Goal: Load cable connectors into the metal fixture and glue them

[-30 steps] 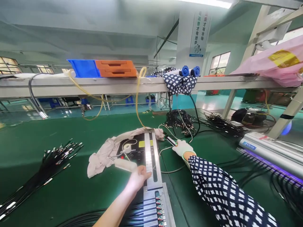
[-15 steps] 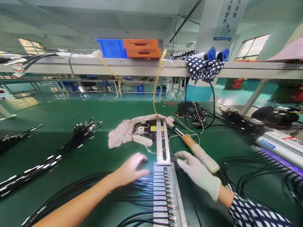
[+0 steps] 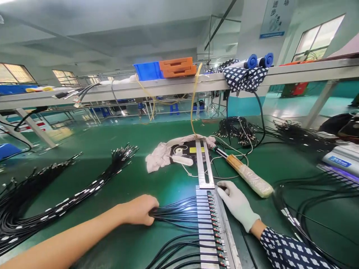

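Note:
My left hand (image 3: 141, 210), bare, is closed around several black cables (image 3: 176, 209). They run from my fist to a slotted metal fixture (image 3: 206, 220), where their connector ends sit in a row along its right side. More black cables (image 3: 174, 246) lie in the lower slots, outside my grasp. My right hand (image 3: 237, 205) wears a white glove and rests at the upper right edge of the fixture. Its thumb and forefinger are bent with a gap between them, and I see nothing held there. A slotted metal bar (image 3: 200, 160) extends from the fixture's far end.
A wrapped wooden-handled tool (image 3: 249, 175) lies right of the bar. Behind it are a black device (image 3: 182, 149) and a pink cloth (image 3: 159, 158). Cable bundles (image 3: 92, 186) lie on the left, with coiled cables (image 3: 235, 129) at the back. A silver unit (image 3: 342, 157) stands right.
My left hand has moved from beside the fixture leftward along the cables and closed on them. My right hand stays by the fixture's edge. The whole view has shifted.

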Demonstrator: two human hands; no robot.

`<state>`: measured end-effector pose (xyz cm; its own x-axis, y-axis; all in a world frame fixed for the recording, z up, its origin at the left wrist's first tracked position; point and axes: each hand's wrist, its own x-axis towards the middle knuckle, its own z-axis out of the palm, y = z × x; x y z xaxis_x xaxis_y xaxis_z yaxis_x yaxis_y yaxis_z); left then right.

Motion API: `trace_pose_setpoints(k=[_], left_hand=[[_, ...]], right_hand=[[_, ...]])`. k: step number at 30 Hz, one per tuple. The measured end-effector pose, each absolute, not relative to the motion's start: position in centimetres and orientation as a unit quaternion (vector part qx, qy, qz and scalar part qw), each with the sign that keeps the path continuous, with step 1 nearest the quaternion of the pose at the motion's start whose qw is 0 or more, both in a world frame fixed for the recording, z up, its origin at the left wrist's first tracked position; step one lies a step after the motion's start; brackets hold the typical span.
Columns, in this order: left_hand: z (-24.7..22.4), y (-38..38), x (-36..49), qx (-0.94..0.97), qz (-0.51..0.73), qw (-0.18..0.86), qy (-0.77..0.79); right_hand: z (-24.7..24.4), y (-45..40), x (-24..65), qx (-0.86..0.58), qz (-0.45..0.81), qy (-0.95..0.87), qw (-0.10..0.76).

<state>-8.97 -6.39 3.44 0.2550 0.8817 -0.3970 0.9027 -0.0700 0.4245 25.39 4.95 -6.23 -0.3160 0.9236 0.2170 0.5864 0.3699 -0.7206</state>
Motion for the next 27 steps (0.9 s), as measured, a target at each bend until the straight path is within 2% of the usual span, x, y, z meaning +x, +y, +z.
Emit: trace_pose_setpoints(k=[7, 12, 20, 27], left_hand=[[6.5, -4.6, -9.1, 0.653, -0.051, 0.464, 0.597], [10.2, -3.8, -8.1, 0.648, 0.039, 0.493, 0.579], [5.1, -5.1, -10.1, 0.630, -0.023, 0.520, 0.576], [5.9, -5.1, -11.0, 0.606, 0.003, 0.547, 0.578]], right_hand=[[-5.4, 4.1, 24.7, -0.446, 0.182, -0.829, 0.284], [-6.1, 4.4, 24.9, -0.441, 0.145, -0.843, 0.270], [-6.2, 4.6, 24.8, -0.433, 0.125, -0.849, 0.276], [-5.9, 4.6, 24.8, -0.433, 0.124, -0.849, 0.276]])
